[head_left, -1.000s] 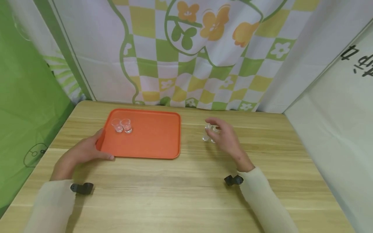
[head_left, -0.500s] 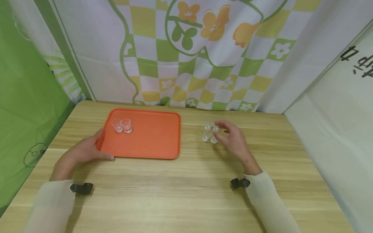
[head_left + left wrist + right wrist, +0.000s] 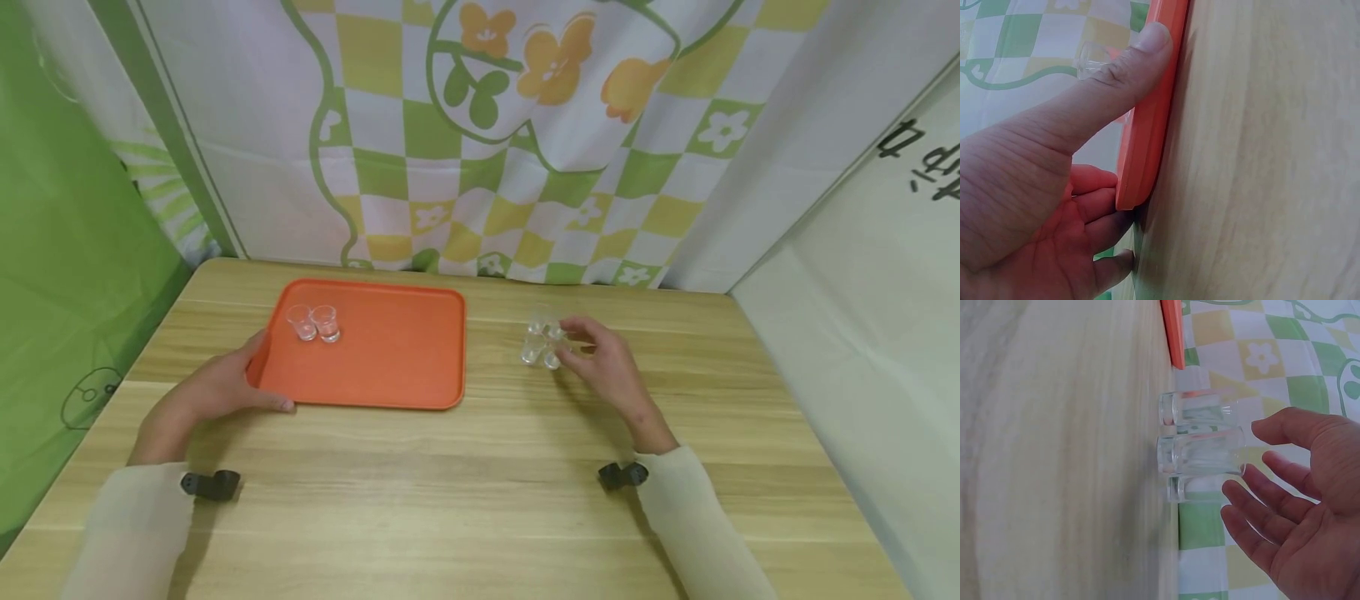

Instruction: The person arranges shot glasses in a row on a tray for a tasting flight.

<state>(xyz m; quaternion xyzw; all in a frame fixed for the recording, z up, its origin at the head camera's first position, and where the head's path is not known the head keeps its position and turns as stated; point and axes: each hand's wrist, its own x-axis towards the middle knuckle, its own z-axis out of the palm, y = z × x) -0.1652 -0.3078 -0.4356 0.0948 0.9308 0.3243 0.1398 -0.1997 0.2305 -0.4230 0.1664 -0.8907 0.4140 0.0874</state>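
In the head view my left hand (image 3: 213, 388) holds the near left corner of an orange tray (image 3: 393, 354). Its thumb lies along the front edge, while the fingers bend against the left side, as the left wrist view of the tray (image 3: 1147, 137) shows. Two clear shot glasses (image 3: 327, 325) stand side by side at the tray's back left. To the right of the tray, several more shot glasses (image 3: 531, 350) stand upright in a tight cluster on the table. My right hand (image 3: 609, 367) hovers at their right side, fingers spread beside the rim of a glass (image 3: 1200, 452), gripping nothing.
The wooden table (image 3: 420, 508) carries the tray and glasses. A checked, flowered curtain (image 3: 517, 200) hangs along its far edge. A green cloth wall (image 3: 67, 250) flanks the left side and a white panel (image 3: 862, 275) the right.
My right hand has drawn back to the right and slightly nearer, uncovering the glass cluster. My left hand, the tray and its two glasses stay where they were.
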